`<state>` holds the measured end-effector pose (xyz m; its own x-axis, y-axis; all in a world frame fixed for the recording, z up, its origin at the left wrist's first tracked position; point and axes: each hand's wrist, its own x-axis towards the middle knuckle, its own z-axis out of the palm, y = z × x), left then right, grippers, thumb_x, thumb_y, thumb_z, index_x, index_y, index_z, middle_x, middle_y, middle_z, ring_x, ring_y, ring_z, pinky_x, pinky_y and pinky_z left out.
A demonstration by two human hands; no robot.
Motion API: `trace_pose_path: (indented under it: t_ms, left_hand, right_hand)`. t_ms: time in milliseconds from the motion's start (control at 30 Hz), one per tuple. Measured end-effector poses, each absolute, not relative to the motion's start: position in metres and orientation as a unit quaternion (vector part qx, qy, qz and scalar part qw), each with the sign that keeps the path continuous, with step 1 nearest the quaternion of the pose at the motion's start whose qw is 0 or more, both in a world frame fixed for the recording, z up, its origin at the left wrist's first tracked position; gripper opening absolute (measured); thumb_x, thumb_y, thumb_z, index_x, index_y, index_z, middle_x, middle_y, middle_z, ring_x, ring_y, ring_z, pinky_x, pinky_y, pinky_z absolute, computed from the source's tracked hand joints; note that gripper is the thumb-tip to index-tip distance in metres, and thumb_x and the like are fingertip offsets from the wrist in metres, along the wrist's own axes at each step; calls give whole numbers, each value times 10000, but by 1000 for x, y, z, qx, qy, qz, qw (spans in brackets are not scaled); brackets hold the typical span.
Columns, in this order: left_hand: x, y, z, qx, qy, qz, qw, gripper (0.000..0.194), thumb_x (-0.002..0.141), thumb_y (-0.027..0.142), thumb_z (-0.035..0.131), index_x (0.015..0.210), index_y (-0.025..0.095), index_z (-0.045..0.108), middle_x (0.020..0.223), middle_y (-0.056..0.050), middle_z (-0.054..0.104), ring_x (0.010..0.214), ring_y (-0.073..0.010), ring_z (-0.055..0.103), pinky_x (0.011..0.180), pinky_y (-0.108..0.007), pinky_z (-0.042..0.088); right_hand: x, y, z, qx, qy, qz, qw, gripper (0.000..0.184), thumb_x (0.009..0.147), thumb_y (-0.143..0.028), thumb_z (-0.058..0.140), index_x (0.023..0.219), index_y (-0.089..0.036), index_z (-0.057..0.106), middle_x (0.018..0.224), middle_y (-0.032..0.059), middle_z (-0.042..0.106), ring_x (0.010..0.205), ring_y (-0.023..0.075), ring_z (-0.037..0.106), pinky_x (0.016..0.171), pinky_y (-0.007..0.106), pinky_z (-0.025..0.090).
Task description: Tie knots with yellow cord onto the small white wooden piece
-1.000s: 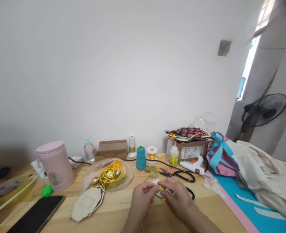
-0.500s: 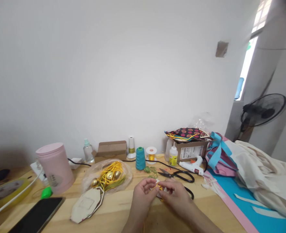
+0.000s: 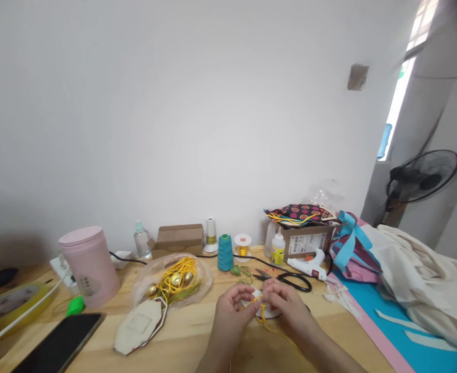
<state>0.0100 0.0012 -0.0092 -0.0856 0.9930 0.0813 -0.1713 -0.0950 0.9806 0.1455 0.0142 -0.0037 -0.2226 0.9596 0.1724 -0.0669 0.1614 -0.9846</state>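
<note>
Yellow cord (image 3: 263, 314) runs between my two hands, low in the middle of the head view, with loose ends trailing down over the table. My left hand (image 3: 231, 308) pinches it between thumb and fingers. From the other side my right hand (image 3: 284, 303) grips the cord with closed fingertips. Under and behind the fingers lies a white flat piece (image 3: 275, 312), mostly covered by my hands. Just beyond them, black-handled scissors (image 3: 294, 281) rest beside a small tangle of green thread (image 3: 244, 273).
A plastic bag (image 3: 141, 282) holds yellow cords and gold bells. Octagonal pieces (image 3: 137, 327), a phone (image 3: 59, 343) and a pink tumbler (image 3: 90, 267) stand left. Behind are a teal thread cone (image 3: 225, 254), glue bottle (image 3: 278, 248), glue gun (image 3: 309, 267) and box (image 3: 306, 243).
My right hand has shifted slightly to the right, drawing apart from the left. More of the yellow cord and the white piece now shows between them. The view has moved a little.
</note>
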Motion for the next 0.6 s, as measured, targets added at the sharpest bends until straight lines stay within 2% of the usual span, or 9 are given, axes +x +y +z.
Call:
trace_pose_path:
  t_ms: [133, 200, 267, 367, 433, 500, 600]
  left_hand:
    - [5, 5, -10, 426, 457, 593, 508, 213, 427, 133, 711, 623, 121, 628, 605, -40, 638, 606, -145, 564, 558, -230, 451]
    - [2, 6, -11, 415, 466, 594, 508, 205, 424, 140, 714, 611, 122, 632, 585, -35, 642, 585, -141, 568, 552, -226, 449]
    - [1, 7, -12, 408, 472, 598, 504, 192, 428, 146, 714, 602, 126, 634, 578, -30, 646, 580, -137, 572, 551, -220, 449]
    - [1, 7, -12, 402, 475, 598, 506, 196, 432, 155, 716, 607, 128, 632, 580, -30, 655, 576, -137, 579, 549, -217, 452]
    - [1, 6, -12, 402, 476, 596, 507, 209, 442, 167, 715, 630, 128, 631, 585, -33, 660, 576, -140, 585, 549, -219, 454]
    - [1, 5, -11, 405, 476, 592, 509, 220, 447, 179, 716, 643, 128, 630, 582, -33, 661, 577, -144, 589, 551, -222, 456]
    - [1, 4, -9, 410, 469, 588, 515, 234, 437, 174, 718, 647, 125, 627, 581, -35, 660, 585, -151, 590, 560, -231, 458]
  right_hand:
    - [154, 14, 4, -351, -432, 626, 547, 81, 626, -203, 532, 568, -152, 558, 611, -22, 472, 557, 95, 435, 503, 193, 347]
    - [163, 16, 12, -330, -356, 646, 589, 72, 618, -233, 558, 609, -161, 558, 587, -26, 472, 568, 105, 457, 525, 204, 375]
    - [172, 19, 18, -327, -312, 633, 628, 116, 607, -265, 574, 564, -175, 515, 562, -29, 471, 557, 114, 471, 523, 219, 391]
    - [181, 22, 23, -398, -332, 516, 681, 192, 630, -322, 556, 527, -189, 465, 538, -33, 471, 559, 131, 479, 525, 234, 394]
    - [180, 21, 22, -455, -422, 400, 674, 173, 652, -348, 547, 598, -187, 511, 590, -19, 512, 608, 149, 490, 573, 249, 398]
    - [173, 19, 19, -472, -543, 297, 628, 180, 656, -350, 557, 721, -182, 563, 717, 18, 567, 703, 180, 506, 648, 277, 399]
    - [158, 13, 10, -439, -699, 209, 525, 296, 635, -337, 596, 898, -201, 585, 923, 63, 579, 881, 229, 483, 776, 329, 364]
